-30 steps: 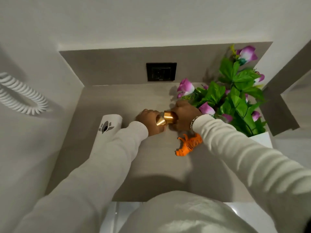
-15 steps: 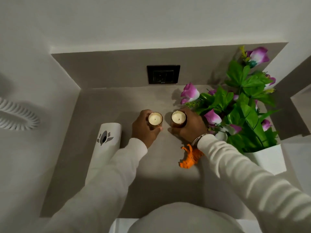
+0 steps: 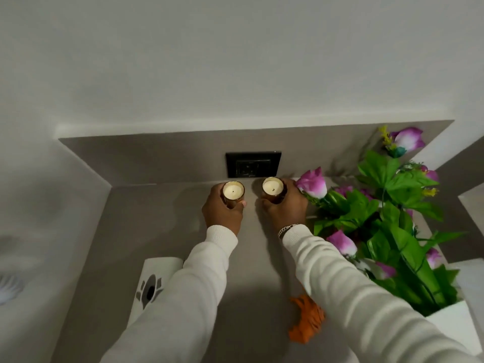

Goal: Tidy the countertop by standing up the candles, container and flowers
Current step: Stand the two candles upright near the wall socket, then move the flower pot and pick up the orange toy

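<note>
Two small gold-glass candles stand upright near the back wall of the grey countertop (image 3: 167, 231). My left hand (image 3: 222, 213) grips the left candle (image 3: 233, 191). My right hand (image 3: 285, 208) grips the right candle (image 3: 273, 187). The flowers (image 3: 387, 216), purple blooms with green leaves, stand upright in a white square pot (image 3: 450, 326) at the right, their nearest bloom touching my right hand. A white container (image 3: 154, 281) with a black leaf logo lies on its side at the left, partly hidden by my left sleeve.
A black wall socket (image 3: 253, 167) sits on the back wall just behind the candles. An orange toy animal (image 3: 306, 320) lies on the counter under my right forearm. Walls close the counter in at the left and back.
Both candles went from lying in my hands to upright, and I have moved them back toward the wall socket. The view has tilted upward.
</note>
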Demonstrator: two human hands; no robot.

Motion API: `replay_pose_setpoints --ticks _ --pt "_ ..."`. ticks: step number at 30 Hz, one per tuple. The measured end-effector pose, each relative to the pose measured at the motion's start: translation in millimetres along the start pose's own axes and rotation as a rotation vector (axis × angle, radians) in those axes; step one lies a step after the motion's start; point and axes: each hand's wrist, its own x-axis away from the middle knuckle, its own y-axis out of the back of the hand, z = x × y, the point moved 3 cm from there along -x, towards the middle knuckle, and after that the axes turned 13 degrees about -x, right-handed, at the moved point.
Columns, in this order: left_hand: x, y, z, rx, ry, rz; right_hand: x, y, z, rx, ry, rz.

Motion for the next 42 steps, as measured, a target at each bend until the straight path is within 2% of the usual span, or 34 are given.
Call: replay_pose_setpoints --ticks 8,12,15,17,19,21,22,23,25,26,28,31,33,35,37,38,42 --pt "-23.5 -1.7 -5.5 0.016 0.022 0.047 -1.8 1.5 12.8 0.012 -0.052 0.028" --pt "3.6 10.8 -8.2 -0.017 -0.023 0.017 41.9 34.2 38.6 -0.045 -0.007 0.076" --pt "49.9 17.2 -11.7 -0.027 -0.131 0.024 77.8 78.7 51.5 -0.1 0.011 0.108" --pt "87.1 13.4 -15.5 -0.062 -0.261 0.096 96.6 120.3 55.2 -0.08 0.073 0.063" --pt "121.4 2.4 -19.5 -0.136 -0.351 0.269 108.1 167.2 53.7 0.057 0.178 -0.02" --pt "155.1 -11.7 -23.2 -0.385 -0.448 0.459 115.1 213.3 43.9 0.305 0.216 -0.067" --pt "169.0 -17.9 -24.7 -0.586 -0.523 0.489 115.4 233.1 34.6 0.462 0.156 -0.051" --pt "180.9 -23.2 -26.6 -0.781 -0.608 0.471 115.7 250.6 22.1 0.631 0.03 -0.006" --pt "198.1 -32.5 -31.3 -1.015 -0.748 0.412 118.1 275.3 -3.1 0.891 -0.275 0.131" --pt "204.5 -37.5 -33.5 -1.081 -0.801 0.392 120.1 283.2 -13.0 0.932 -0.38 0.186" --pt "211.4 -45.6 -36.8 -1.19 -0.84 0.404 121.6 291.1 -27.2 0.898 -0.446 0.217" --pt "209.5 -50.2 -41.2 -1.155 -0.774 0.444 122.6 294.3 -39.2 0.804 -0.315 0.097" --pt "205.4 -46.1 -47.4 -0.922 -0.606 0.47 127.0 295.4 -49.8 0.669 -0.189 -0.038" --pt "199.9 -38.8 -55.0 -0.594 -0.341 0.521 131.6 294.4 -62.7 0.485 -0.092 -0.178" --pt "195.2 -43.4 -60.7 -0.367 -0.131 0.569 133.1 292.7 -74.3 0.276 -0.071 -0.284" --pt "192.9 -47.6 -62.8 -0.324 -0.081 0.566 132.5 290.3 -78.4 0.175 -0.079 -0.319" --pt "191.5 -61.4 -68.3 -0.195 -0.009 0.585 126.6 279.4 -94.2 -0.081 -0.139 -0.389"
